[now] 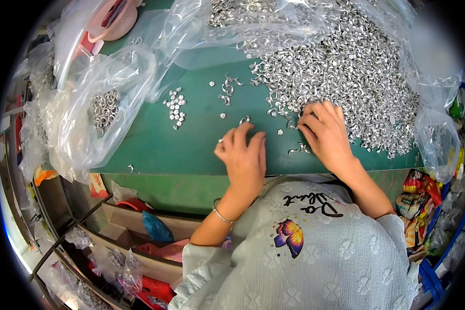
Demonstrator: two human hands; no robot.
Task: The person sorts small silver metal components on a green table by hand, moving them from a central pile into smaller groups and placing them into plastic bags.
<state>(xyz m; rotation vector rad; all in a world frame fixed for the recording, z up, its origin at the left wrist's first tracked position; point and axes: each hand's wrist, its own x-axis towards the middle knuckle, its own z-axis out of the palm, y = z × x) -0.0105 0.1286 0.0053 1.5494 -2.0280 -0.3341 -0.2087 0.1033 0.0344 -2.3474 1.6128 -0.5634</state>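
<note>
A large heap of small silver curved metal pieces (341, 67) covers the right side of the green tabletop (191, 150). My right hand (325, 134) is at the heap's near left edge, fingers bent and drawn together; what lies between the fingertips is hidden. Left of it, my left hand (243, 157) hovers low over the table with its fingers curved and apart. A single curved piece (244, 120) is right at its fingertips. Small silver flower-shaped pieces (175, 107) form a loose cluster farther left. A few curved pieces (226, 89) lie between that cluster and the heap.
A clear plastic bag (134, 77) with silver rings (105, 109) inside stands at the left. Plastic sheeting (191, 36) borders the heap at the back. A pink basket (113, 23) sits far left. Below the table's front edge is an open drawer (119, 232).
</note>
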